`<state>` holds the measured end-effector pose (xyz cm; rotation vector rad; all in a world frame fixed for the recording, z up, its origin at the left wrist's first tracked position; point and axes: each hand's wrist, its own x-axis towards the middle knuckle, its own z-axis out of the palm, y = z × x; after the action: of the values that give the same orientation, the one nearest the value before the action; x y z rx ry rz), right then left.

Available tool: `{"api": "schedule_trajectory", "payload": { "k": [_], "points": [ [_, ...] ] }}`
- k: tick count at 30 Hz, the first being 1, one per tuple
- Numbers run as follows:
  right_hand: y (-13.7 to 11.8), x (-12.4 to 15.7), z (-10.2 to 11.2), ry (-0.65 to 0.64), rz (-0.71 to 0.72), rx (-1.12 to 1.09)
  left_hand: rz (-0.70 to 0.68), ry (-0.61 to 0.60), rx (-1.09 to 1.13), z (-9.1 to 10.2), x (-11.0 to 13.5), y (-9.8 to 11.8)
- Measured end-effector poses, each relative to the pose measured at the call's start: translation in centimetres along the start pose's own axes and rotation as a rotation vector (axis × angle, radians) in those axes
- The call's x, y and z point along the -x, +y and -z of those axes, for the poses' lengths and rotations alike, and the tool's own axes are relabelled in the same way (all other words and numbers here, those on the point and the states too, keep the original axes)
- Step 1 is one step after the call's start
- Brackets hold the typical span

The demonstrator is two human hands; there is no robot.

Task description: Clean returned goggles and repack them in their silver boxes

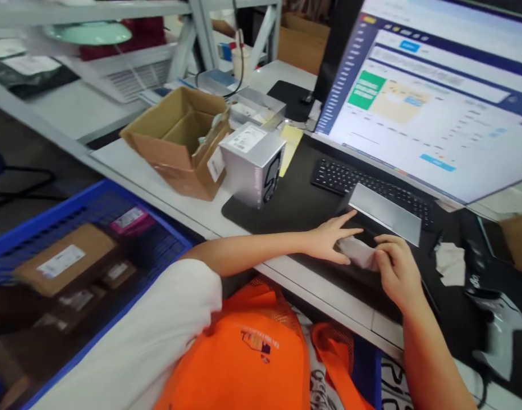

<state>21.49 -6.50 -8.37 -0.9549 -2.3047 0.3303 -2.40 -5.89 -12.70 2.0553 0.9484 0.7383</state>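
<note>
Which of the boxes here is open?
The brown cardboard box on the desk: its flaps stand up and its inside shows. The silver box beside it and the brown parcel in the blue crate are closed.

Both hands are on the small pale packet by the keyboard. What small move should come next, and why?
Probably lift the packet off the mat: left hand and right hand rest on its two ends, and it lies flat before the keyboard.

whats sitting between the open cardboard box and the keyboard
In the head view, a silver-grey box with a white label on top stands between the cardboard box and the keyboard, on the black mat.
</note>
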Motion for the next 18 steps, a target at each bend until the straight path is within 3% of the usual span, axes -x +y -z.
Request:
{"api": "schedule_trajectory", "payload": {
  "k": [6,11,14,18],
  "points": [
    [1.9,1.8,-0.4,0.162,-0.214,-0.324,0.017,0.032,0.07,0.1,-0.2,-0.4],
    [1.4,1.1,-0.8,0.654,-0.461,-0.754,0.043,0.056,0.101,0.0,-0.2,-1.2],
    [1.3,-0.3,-0.5,0.838,-0.525,-0.933,-0.003,0.09,0.054,-0.2,0.1,-1.1],
    [3.4,-0.7,1.3,0.923,-0.622,-0.872,-0.07,0.113,-0.043,-0.4,0.9,-0.5]
  ]
}}
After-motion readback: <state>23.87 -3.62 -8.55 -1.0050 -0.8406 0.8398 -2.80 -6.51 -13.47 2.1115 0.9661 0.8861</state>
